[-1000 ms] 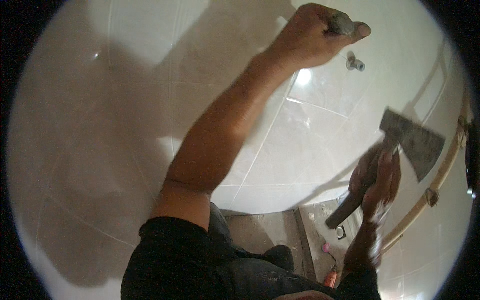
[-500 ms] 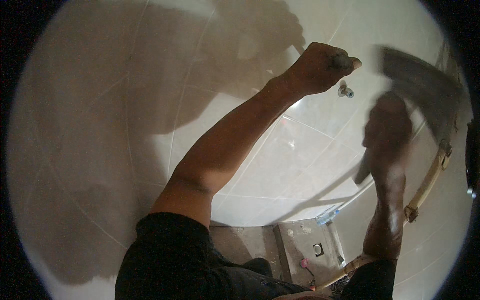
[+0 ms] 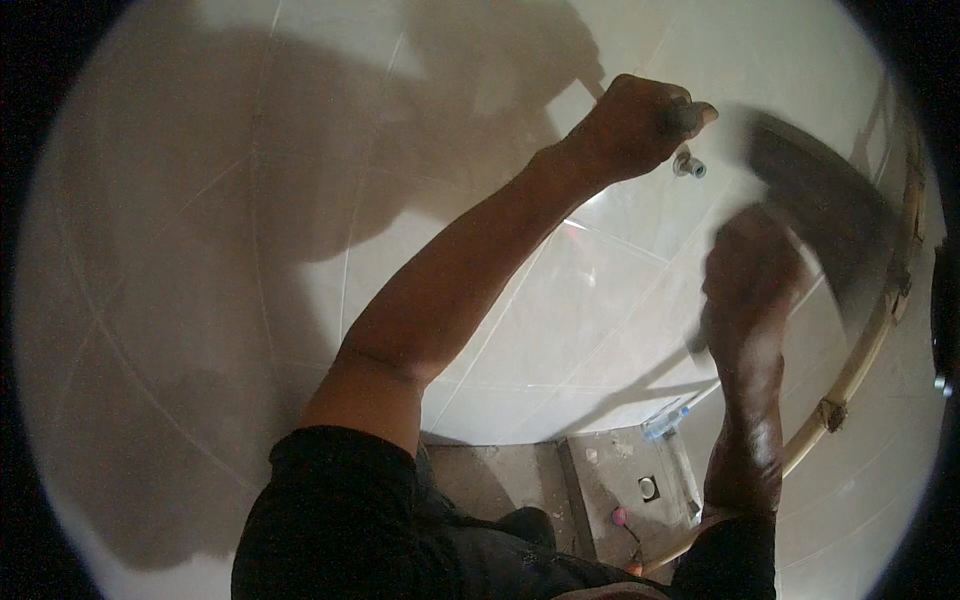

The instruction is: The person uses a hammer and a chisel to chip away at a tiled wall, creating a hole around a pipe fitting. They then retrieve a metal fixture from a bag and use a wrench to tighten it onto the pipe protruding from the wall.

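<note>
My left hand (image 3: 640, 125) is raised in front of the pale tiled wall (image 3: 590, 300), its fingers closed in a fist. The blunt dark end of a chisel-like rod (image 3: 686, 119) shows between thumb and fingers; the rest of the rod is hidden by the hand. Just below the fist, a small metal pipe fitting (image 3: 690, 166) sticks out of the wall. To the right, my right hand (image 3: 750, 260) is smeared by motion, closed round the handle of a hammer. A dark blur at the upper right appears to be the hammer's head (image 3: 815, 185), apart from the rod.
A pale jointed pole (image 3: 833, 414) curves up the right side. Low down, a clear plastic bottle (image 3: 665, 424) lies by the wall's foot. On the dusty floor (image 3: 500, 480) are a square drain (image 3: 648, 488) and a pink object (image 3: 620, 516). Broad shadows cover the left wall.
My right hand has moved a little left and down with the hammer, still blurred. My left hand keeps its grip and is slightly higher in view.
</note>
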Tool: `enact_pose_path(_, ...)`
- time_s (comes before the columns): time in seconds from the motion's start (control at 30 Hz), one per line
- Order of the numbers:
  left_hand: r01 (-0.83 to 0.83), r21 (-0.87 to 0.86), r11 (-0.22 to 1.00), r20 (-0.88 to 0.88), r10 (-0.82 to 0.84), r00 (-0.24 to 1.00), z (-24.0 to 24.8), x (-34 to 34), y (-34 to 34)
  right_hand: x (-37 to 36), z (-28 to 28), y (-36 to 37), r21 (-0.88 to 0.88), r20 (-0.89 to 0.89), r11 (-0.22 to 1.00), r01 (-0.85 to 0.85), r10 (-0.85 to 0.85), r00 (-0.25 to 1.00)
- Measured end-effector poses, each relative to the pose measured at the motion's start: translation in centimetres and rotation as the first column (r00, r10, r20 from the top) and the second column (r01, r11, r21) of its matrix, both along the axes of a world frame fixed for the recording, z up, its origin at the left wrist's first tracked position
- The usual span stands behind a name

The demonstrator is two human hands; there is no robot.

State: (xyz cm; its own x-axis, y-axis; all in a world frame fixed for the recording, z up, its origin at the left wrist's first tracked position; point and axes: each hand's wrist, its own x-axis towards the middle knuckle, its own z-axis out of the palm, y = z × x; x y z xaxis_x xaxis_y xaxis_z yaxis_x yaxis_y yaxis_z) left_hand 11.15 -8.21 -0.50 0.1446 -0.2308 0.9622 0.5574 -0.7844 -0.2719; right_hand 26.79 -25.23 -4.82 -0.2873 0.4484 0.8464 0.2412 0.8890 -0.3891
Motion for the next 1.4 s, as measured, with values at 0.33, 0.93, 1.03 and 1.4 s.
enact_pose_path(0.33, -0.156, -0.056, 0.986, -0.142, 0.147, 0.979, -3.5, 6.1, -0.5, 3.6, -8.5, -3.9, 0.109, -0.474, 0.938, 0.328, -0.241, 0.847)
enact_pose_path(0.93, 0.138, -0.045, 0.989, -0.515, -0.142, 0.846, -8.8, 6.3, -3.0, 9.8, -27.9, -1.6, -0.791, -0.445, 0.608, -0.072, -0.489, 0.751)
enact_pose_path(1.03, 0.138, -0.108, 0.985, -0.532, -0.174, 0.829, -5.7, 6.0, -2.6, 10.1, -28.3, -1.4, -0.811, -0.382, 0.584, -0.040, -0.476, 0.792)
enact_pose_path(1.4, 0.315, -0.551, 0.773, 0.035, -0.355, 0.934, 7.4, 3.8, -5.5, 10.4, -27.7, -2.5, -0.786, -0.384, 0.614, -0.074, -0.391, 0.836)
